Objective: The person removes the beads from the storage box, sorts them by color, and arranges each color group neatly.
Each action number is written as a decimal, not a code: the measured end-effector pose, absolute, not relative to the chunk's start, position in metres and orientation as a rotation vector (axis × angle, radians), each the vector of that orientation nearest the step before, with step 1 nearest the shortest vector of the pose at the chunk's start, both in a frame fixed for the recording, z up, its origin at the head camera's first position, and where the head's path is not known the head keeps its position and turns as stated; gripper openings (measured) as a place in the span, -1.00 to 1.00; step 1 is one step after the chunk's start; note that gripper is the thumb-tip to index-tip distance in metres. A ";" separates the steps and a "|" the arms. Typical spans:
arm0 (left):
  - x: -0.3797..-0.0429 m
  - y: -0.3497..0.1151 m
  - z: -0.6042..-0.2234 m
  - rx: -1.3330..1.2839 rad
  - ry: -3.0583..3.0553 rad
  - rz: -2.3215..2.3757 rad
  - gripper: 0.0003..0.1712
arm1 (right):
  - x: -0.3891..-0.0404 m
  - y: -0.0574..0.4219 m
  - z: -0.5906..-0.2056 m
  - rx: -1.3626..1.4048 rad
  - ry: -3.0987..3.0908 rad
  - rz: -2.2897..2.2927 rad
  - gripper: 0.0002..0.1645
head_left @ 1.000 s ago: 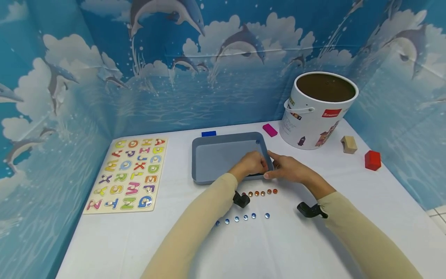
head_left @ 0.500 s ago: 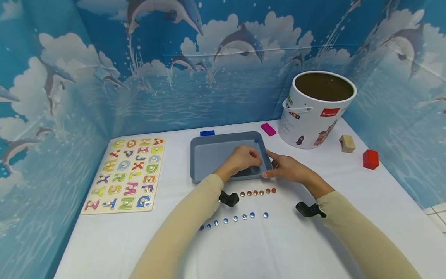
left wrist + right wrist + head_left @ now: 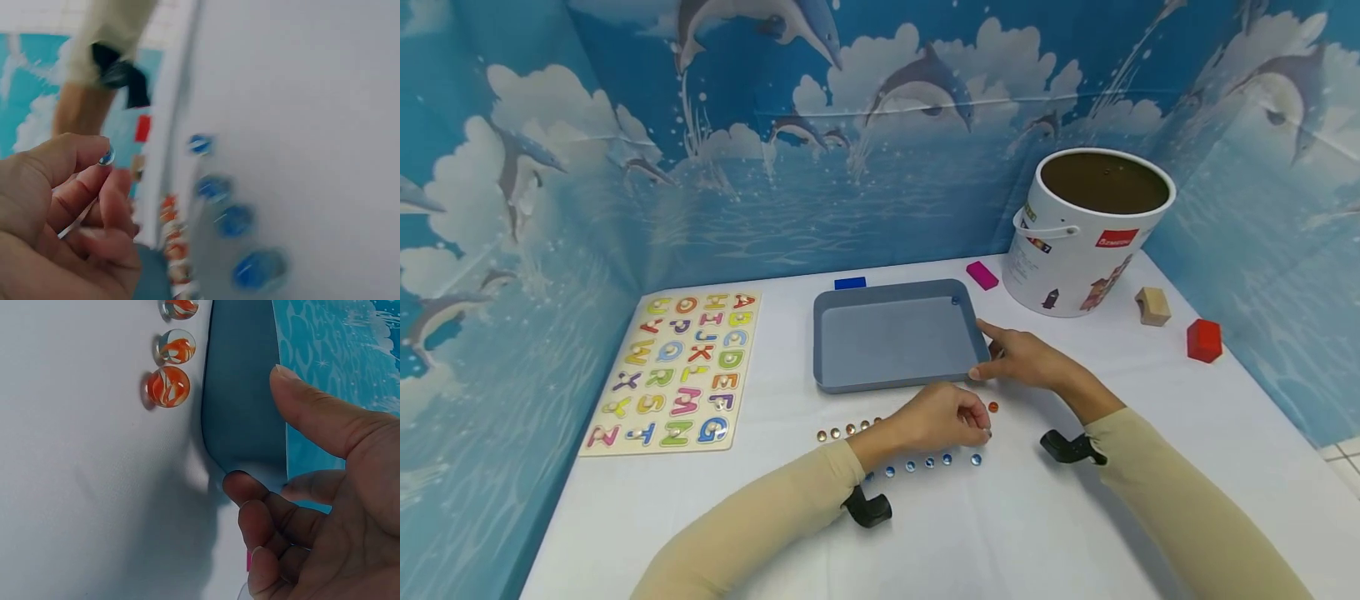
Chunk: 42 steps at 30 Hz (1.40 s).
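Observation:
My left hand (image 3: pixel 943 417) is over the table between two rows of glass marbles. Its thumb and finger pinch a clear glass marble (image 3: pixel 107 155) with blue-green in it. The orange marbles (image 3: pixel 169 387) form the row nearer the tray, partly hidden behind this hand. Closer to me runs the row of blue marbles (image 3: pixel 930 462). My right hand (image 3: pixel 1026 358) holds the right side of the grey tray (image 3: pixel 895 386) near its front corner, thumb at the front and a finger along the side. One small blue marble (image 3: pixel 955 300) lies in the tray's far right corner.
A wooden alphabet board (image 3: pixel 673 375) lies at the left. Behind the tray are a blue block (image 3: pixel 850 283) and a magenta block (image 3: pixel 982 275). A white bucket (image 3: pixel 1082 258) stands at the back right, near a wooden arch block (image 3: pixel 1152 307) and a red block (image 3: pixel 1204 341).
My left hand has come out of the tray toward me, over the table between the marble rows, with a marble between its fingers. My right hand has stayed at the tray.

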<state>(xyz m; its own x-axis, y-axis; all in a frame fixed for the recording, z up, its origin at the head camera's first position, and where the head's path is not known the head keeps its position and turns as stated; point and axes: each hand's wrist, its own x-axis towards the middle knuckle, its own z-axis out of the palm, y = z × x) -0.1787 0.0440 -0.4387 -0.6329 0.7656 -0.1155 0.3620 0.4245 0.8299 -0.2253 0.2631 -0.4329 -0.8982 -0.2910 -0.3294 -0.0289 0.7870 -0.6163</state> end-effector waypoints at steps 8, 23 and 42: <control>-0.165 0.064 -0.459 1.005 2.343 0.972 -0.95 | -0.225 0.265 -0.433 -0.262 2.580 -0.872 0.22; -0.152 0.076 -0.464 1.031 2.557 0.698 -0.93 | -0.223 0.265 -0.434 -0.249 2.578 -0.882 0.23; -0.150 0.078 -0.461 1.033 2.571 0.640 -0.94 | -0.225 0.264 -0.433 -0.218 2.574 -0.866 0.23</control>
